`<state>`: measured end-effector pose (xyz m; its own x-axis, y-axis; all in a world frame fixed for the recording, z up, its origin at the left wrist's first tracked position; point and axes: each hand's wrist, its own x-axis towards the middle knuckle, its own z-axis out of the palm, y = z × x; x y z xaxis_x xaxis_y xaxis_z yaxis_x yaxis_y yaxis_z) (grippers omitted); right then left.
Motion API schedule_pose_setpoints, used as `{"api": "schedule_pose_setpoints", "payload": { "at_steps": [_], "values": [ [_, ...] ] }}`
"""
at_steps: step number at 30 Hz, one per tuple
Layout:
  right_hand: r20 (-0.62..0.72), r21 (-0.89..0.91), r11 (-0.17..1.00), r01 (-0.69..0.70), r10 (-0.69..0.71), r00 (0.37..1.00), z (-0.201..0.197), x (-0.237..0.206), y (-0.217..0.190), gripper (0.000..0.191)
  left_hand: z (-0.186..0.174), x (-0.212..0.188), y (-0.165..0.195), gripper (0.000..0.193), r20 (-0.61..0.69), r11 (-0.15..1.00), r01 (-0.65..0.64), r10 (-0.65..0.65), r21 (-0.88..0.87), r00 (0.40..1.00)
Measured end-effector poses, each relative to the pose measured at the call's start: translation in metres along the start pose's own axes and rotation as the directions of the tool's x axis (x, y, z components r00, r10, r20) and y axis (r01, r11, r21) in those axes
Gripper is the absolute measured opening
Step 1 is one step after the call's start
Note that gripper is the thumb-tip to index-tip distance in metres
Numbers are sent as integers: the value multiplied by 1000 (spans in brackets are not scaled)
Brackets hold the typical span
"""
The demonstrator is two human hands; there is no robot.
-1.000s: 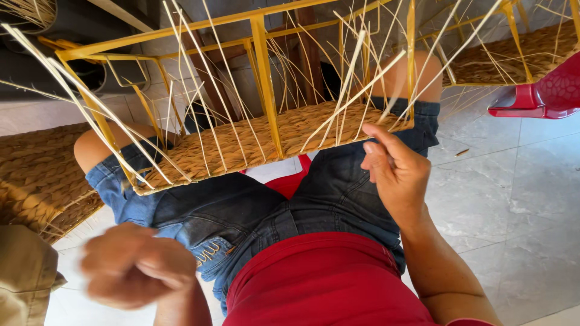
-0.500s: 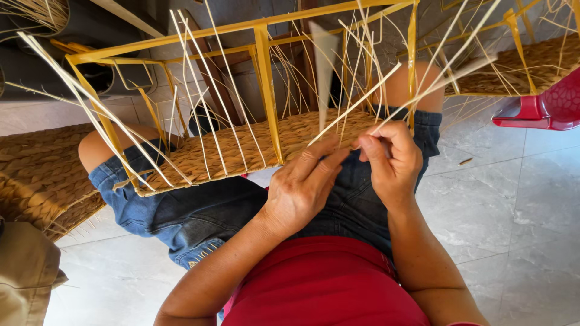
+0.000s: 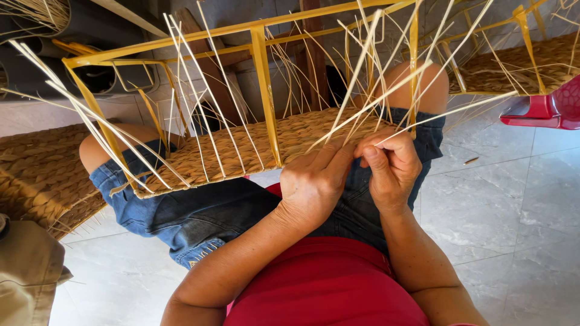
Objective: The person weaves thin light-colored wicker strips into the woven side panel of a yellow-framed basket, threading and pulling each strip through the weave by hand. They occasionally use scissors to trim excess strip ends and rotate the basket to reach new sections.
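Observation:
A yellow metal frame (image 3: 264, 78) rests across my lap, its base covered in woven straw matting (image 3: 241, 151). Many pale straw strands (image 3: 362, 96) stick up from its edges. My left hand (image 3: 314, 184) and my right hand (image 3: 391, 169) are together at the near edge of the frame. Both pinch straw strands between thumb and fingers, the fingertips touching each other. I wear denim shorts (image 3: 199, 214) and a red top (image 3: 326, 284).
Woven mats lie at the left (image 3: 36, 175) and at the top right under another yellow frame (image 3: 513, 66). A red plastic object (image 3: 547, 108) sits at the right edge. Khaki cloth (image 3: 27, 271) is at the lower left. Grey floor tiles (image 3: 501, 205) surround me.
My left hand came up from the lower left to the frame's near edge and joined my right hand on the strands. The right hand stayed near the same spot.

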<state>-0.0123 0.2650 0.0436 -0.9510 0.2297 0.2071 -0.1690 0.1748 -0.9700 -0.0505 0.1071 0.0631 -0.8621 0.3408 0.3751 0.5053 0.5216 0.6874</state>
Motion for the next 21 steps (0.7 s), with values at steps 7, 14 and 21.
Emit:
{"api": "schedule_pose_setpoints", "payload": {
  "at_steps": [7,14,21],
  "values": [
    [-6,48,999,1,0,1000,0,1,0,15,1,0,-1,18,-75,999,-38,35,-30,997],
    [-110,-155,985,-73,56,992,13,11,-3,7,2,3,0,12,40,998,58,-59,15,997],
    [-117,-117,991,-59,45,992,9,10,-7,12,5,11,5,11,64,983,185,-183,-21,981]
  ]
}}
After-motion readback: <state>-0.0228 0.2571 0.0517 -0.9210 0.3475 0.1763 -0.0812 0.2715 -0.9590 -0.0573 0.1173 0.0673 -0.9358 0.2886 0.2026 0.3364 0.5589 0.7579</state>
